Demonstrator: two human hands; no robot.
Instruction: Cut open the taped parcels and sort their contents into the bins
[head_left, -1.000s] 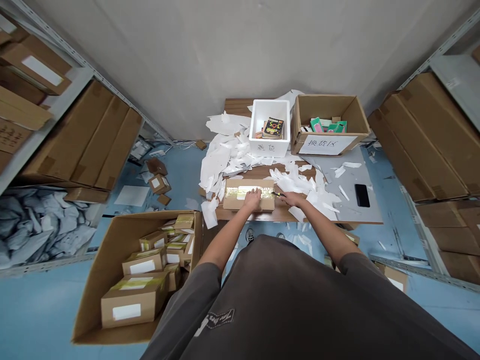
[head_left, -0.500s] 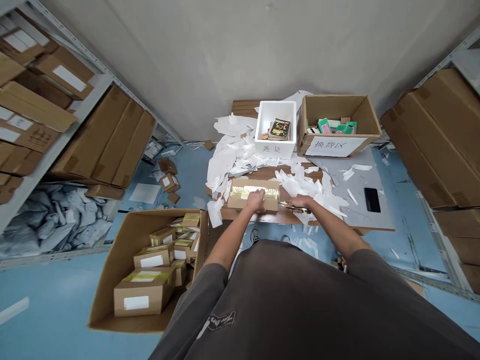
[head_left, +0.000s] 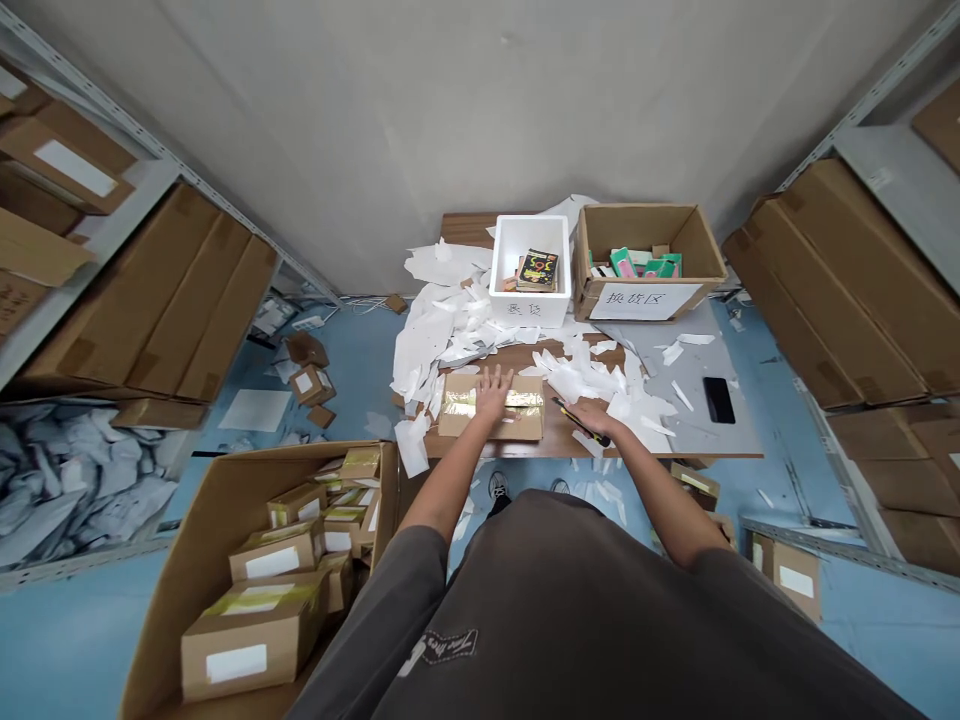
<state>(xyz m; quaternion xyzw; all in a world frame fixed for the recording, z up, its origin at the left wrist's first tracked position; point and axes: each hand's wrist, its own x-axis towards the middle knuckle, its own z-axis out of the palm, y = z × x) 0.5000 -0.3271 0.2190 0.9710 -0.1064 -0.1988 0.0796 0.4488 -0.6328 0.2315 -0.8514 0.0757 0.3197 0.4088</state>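
Note:
A cardboard box [head_left: 459, 424] with shiny yellowish tape across its top lies at the front of the wooden table [head_left: 525, 356]. My left hand [head_left: 493, 394] rests on top of it, palm down with fingers spread. Just right of the box, my right hand [head_left: 595, 416] is closed around a black and yellow utility knife [head_left: 576, 420]. The knife's tip points toward the box and stays a little apart from it. Torn white paper [head_left: 585, 368] lies around and behind both hands.
Behind stand a white foam bin [head_left: 529, 312] with small packs and a labelled cardboard carton [head_left: 649, 298] with green boxes. A phone [head_left: 719, 400] lies at right. A large open carton [head_left: 157, 560] of parcels is at lower left; shelves flank both sides.
The knife has come away from the box's right end and now sits apart from it. My left hand has opened from a grip to spread fingers. The whole view has shifted.

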